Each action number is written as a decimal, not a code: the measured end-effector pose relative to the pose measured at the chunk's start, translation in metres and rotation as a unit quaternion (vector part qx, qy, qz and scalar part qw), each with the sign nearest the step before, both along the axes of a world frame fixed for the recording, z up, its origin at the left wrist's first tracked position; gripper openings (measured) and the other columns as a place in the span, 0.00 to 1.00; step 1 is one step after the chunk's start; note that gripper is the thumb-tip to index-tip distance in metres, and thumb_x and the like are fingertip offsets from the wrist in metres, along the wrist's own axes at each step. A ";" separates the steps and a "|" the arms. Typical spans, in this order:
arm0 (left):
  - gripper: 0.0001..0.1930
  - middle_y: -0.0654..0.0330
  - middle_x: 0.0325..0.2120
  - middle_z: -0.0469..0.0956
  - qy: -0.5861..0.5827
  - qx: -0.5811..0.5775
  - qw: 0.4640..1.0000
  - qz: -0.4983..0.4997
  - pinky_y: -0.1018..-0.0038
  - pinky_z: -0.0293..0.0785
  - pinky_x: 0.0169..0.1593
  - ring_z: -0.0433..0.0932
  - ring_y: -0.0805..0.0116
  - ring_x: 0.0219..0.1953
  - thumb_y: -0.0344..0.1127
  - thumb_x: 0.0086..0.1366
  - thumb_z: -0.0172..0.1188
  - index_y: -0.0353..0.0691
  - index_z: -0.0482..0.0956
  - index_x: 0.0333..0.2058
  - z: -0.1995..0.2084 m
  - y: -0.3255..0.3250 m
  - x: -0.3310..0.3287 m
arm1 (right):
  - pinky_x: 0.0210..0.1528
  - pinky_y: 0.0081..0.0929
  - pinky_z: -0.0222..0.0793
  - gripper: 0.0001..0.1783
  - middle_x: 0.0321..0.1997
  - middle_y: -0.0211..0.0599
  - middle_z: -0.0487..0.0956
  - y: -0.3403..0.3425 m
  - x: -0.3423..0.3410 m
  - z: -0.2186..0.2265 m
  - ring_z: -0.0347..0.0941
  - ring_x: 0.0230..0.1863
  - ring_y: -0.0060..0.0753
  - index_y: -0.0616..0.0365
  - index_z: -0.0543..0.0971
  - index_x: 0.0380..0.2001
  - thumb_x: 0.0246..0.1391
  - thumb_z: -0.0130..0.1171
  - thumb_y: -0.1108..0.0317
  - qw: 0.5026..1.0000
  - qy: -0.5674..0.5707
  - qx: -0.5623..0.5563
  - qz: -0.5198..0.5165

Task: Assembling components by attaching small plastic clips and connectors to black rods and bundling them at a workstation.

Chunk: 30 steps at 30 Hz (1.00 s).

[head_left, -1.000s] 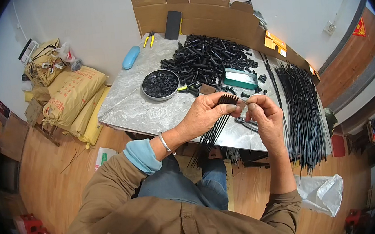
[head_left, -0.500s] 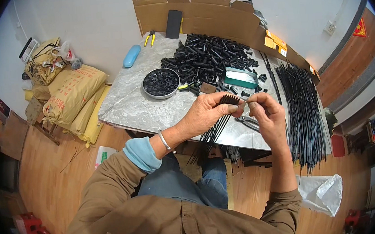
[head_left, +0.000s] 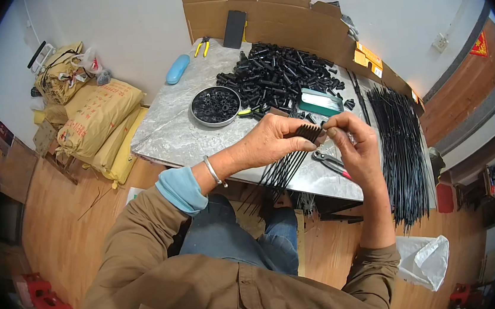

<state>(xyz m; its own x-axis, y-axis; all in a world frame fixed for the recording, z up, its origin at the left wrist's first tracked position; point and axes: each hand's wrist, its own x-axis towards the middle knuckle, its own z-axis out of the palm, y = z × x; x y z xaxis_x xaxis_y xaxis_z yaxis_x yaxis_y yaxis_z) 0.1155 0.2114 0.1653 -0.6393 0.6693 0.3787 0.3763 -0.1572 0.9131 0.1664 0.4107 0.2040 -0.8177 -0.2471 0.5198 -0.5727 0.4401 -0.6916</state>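
My left hand (head_left: 267, 143) is closed round a flat fan of thin black rods (head_left: 284, 172), their tips side by side above my thumb and their long ends hanging past the table edge. At the tip row, my right hand (head_left: 355, 144) pinches thumb and forefinger together on something too small to make out. Beneath my hands lie cutting pliers (head_left: 332, 163) with red on the handle. Just beyond is a green tray (head_left: 337, 112) of thin white pieces. A round metal bowl (head_left: 216, 124) of small black rings stands left of a heap of black tubular parts (head_left: 278, 74).
Many long black rods (head_left: 404, 157) lie along the table's right side. An upright cardboard sheet (head_left: 282, 23) borders the back. A blue case (head_left: 178, 69) and yellow-handled pliers (head_left: 202, 47) rest far left. Stacked sacks (head_left: 101, 118) stand on the floor.
The whole view has shifted slightly. My right fingers have tilted a little at the rod tips, and more of the cutting pliers shows beneath. The left hand keeps its hold on the rods.
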 end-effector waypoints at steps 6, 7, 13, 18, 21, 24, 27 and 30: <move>0.14 0.61 0.34 0.83 0.041 -0.036 0.998 0.034 0.78 0.74 0.45 0.78 0.78 0.38 0.32 0.56 0.64 0.37 0.81 0.42 0.002 -0.011 -0.007 | 0.36 0.19 0.68 0.03 0.29 0.31 0.77 -0.010 -0.006 -0.018 0.72 0.32 0.22 0.64 0.76 0.33 0.55 0.55 0.76 0.998 -0.039 -0.054 0.012; 0.14 0.61 0.34 0.83 0.041 -0.035 0.998 0.034 0.78 0.74 0.45 0.78 0.78 0.38 0.32 0.56 0.64 0.37 0.81 0.42 0.003 -0.011 -0.008 | 0.36 0.20 0.69 0.03 0.29 0.34 0.78 -0.011 -0.006 -0.020 0.73 0.31 0.25 0.64 0.77 0.31 0.51 0.56 0.78 0.984 -0.089 -0.150 0.021; 0.11 0.62 0.32 0.83 0.078 -0.060 0.994 0.053 0.77 0.75 0.43 0.79 0.76 0.35 0.34 0.56 0.65 0.40 0.83 0.38 0.002 -0.015 -0.016 | 0.37 0.20 0.69 0.02 0.29 0.33 0.78 -0.016 -0.013 -0.009 0.73 0.32 0.23 0.64 0.77 0.31 0.52 0.56 0.78 0.998 -0.015 -0.059 -0.006; 0.11 0.63 0.32 0.83 0.048 -0.032 0.998 0.040 0.77 0.74 0.43 0.79 0.76 0.35 0.38 0.58 0.63 0.41 0.84 0.37 -0.008 -0.014 -0.020 | 0.35 0.21 0.70 0.03 0.28 0.33 0.77 -0.019 -0.014 -0.003 0.74 0.31 0.23 0.64 0.77 0.31 0.52 0.56 0.80 0.999 -0.012 -0.043 0.009; 0.11 0.63 0.31 0.83 0.053 -0.021 0.998 0.034 0.77 0.74 0.44 0.79 0.76 0.35 0.41 0.59 0.62 0.42 0.84 0.37 -0.009 -0.014 -0.022 | 0.34 0.21 0.70 0.03 0.28 0.34 0.77 -0.021 -0.014 0.001 0.74 0.30 0.24 0.64 0.77 0.31 0.51 0.56 0.80 1.000 0.006 -0.008 -0.003; 0.12 0.63 0.31 0.83 0.053 -0.017 0.998 0.033 0.77 0.75 0.43 0.79 0.76 0.35 0.42 0.59 0.62 0.41 0.84 0.37 -0.011 -0.014 -0.024 | 0.35 0.20 0.70 0.03 0.28 0.34 0.77 -0.022 -0.015 -0.005 0.75 0.30 0.23 0.65 0.76 0.32 0.53 0.55 0.79 1.000 0.019 -0.016 -0.001; 0.13 0.63 0.30 0.83 0.046 -0.009 0.999 0.025 0.77 0.75 0.43 0.79 0.77 0.35 0.42 0.60 0.61 0.40 0.84 0.37 -0.017 -0.012 -0.024 | 0.35 0.19 0.71 0.03 0.28 0.33 0.77 -0.024 -0.013 -0.018 0.75 0.31 0.22 0.66 0.76 0.33 0.55 0.54 0.78 0.986 -0.060 -0.151 0.035; 0.14 0.62 0.30 0.83 0.045 0.001 0.999 0.019 0.77 0.75 0.43 0.79 0.77 0.35 0.42 0.61 0.61 0.38 0.83 0.37 -0.021 -0.011 -0.023 | 0.36 0.19 0.71 0.04 0.28 0.33 0.77 -0.022 -0.013 -0.021 0.75 0.31 0.21 0.67 0.75 0.34 0.57 0.53 0.77 0.981 -0.074 -0.173 0.048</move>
<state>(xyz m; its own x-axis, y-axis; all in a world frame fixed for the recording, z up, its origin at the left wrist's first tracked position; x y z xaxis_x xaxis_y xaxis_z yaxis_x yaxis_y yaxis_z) 0.0921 0.2006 0.1447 -0.6273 0.6442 0.4376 0.4627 -0.1437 0.8748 0.1534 0.3886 0.1830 -0.8719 -0.1568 0.4638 -0.4825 0.1139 -0.8685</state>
